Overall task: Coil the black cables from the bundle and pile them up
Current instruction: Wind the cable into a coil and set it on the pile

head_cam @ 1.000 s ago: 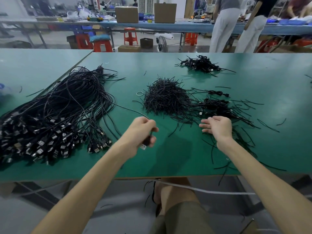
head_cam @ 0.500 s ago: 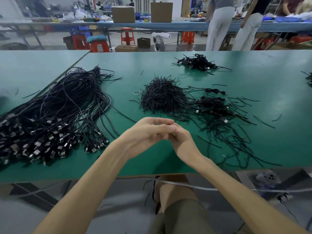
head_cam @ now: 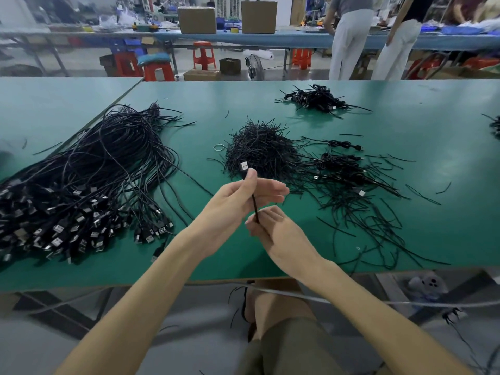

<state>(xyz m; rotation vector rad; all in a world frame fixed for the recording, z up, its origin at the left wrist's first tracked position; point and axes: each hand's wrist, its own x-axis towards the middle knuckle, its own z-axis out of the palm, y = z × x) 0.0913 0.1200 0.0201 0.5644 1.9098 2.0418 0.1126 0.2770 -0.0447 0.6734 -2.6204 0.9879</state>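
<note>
A big bundle of black USB cables (head_cam: 89, 180) spreads over the left of the green table (head_cam: 405, 125), plugs toward me. My left hand (head_cam: 238, 201) pinches one black cable (head_cam: 254, 207) just below its silver USB plug (head_cam: 244, 166), which points up. Just below it, my right hand (head_cam: 273, 228) pinches the same cable lower down. Both hands hover above the table's front middle. A pile of coiled cables (head_cam: 316, 98) lies at the far middle-right. A few more coiled cables (head_cam: 341, 163) lie right of centre.
A heap of short black ties (head_cam: 259, 152) sits in the table's middle, with loose ties (head_cam: 365, 212) scattered to the right. A rubber band (head_cam: 218, 147) lies left of the heap. People stand at a far bench with cardboard boxes (head_cam: 197, 19). My knee shows below the table edge.
My left hand lifted the cable end so the plug points up. My right hand came in from the right, met the left, then slid down the cable.
</note>
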